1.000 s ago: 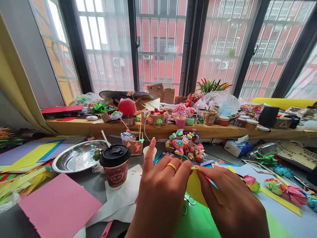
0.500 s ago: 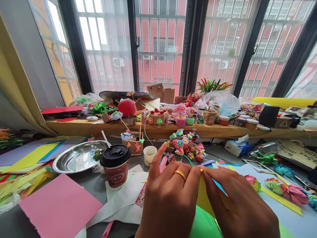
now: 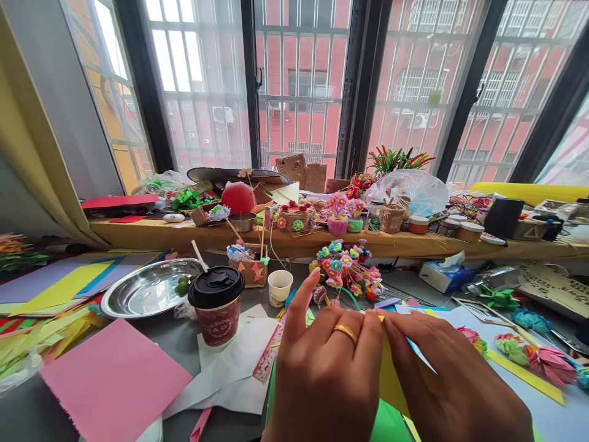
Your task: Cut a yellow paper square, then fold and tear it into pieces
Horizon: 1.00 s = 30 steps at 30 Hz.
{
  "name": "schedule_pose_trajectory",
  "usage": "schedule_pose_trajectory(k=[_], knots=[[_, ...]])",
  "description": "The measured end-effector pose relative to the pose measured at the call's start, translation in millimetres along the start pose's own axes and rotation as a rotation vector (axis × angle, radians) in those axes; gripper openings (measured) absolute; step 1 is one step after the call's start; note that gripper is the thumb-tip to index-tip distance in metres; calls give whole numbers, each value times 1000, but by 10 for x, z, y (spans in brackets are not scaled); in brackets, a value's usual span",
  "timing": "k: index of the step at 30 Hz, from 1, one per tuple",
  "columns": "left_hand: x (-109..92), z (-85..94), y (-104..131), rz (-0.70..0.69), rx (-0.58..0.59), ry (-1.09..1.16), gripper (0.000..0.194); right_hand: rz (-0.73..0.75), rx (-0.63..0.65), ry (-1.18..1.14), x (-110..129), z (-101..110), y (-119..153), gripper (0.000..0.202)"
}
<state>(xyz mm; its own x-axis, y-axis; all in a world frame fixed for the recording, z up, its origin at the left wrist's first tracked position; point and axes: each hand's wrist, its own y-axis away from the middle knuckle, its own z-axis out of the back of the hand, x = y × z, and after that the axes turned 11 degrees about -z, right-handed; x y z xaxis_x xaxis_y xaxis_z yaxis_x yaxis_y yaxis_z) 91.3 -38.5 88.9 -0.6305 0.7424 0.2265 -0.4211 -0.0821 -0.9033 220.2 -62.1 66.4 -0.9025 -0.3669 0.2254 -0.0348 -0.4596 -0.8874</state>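
Note:
Between my two hands is a piece of yellow paper, mostly hidden by the fingers. My left hand, with a gold ring on one finger, pinches the paper's top edge; one finger points up and away. My right hand grips the same edge from the other side, thumb against the sheet. The fingertips of both hands nearly meet. Under them lies green paper. A patterned ruler-like strip rests just left of my left hand.
Left stand a lidded coffee cup, a metal tray and pink paper. A small paper cup and crocheted flowers are ahead. Folded paper flowers lie right. A cluttered windowsill runs behind.
Both hands have shifted slightly right with the yellow paper, still pinching its top edge. The whole view has moved a little as well. More of the patterned strip shows.

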Motion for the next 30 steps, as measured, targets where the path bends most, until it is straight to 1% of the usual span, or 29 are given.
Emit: schedule_pose_trajectory(k=[5, 10, 12, 16, 23, 26, 30], knots=[[-33, -2, -14, 1, -5, -16, 15, -2, -11, 20, -13, 1, 6, 13], [-50, 2, -12, 0, -7, -18, 14, 33, 43, 22, -58, 20, 19, 14], [-52, 2, -19, 2, -6, -19, 14, 48, 44, 25, -66, 23, 25, 16], [-60, -8, -34, 0, -17, -32, 14, 13, 29, 22, -41, 14, 16, 14], [-60, -33, -14, -5, -6, -34, 14, 9, 26, 35, -35, 29, -3, 14], [-57, -29, -7, 0, -21, -33, 14, 37, 43, 49, -65, 36, 10, 16], [-60, -21, -10, 9, -15, -12, 14, 29, 64, 67, -82, 37, 34, 18]])
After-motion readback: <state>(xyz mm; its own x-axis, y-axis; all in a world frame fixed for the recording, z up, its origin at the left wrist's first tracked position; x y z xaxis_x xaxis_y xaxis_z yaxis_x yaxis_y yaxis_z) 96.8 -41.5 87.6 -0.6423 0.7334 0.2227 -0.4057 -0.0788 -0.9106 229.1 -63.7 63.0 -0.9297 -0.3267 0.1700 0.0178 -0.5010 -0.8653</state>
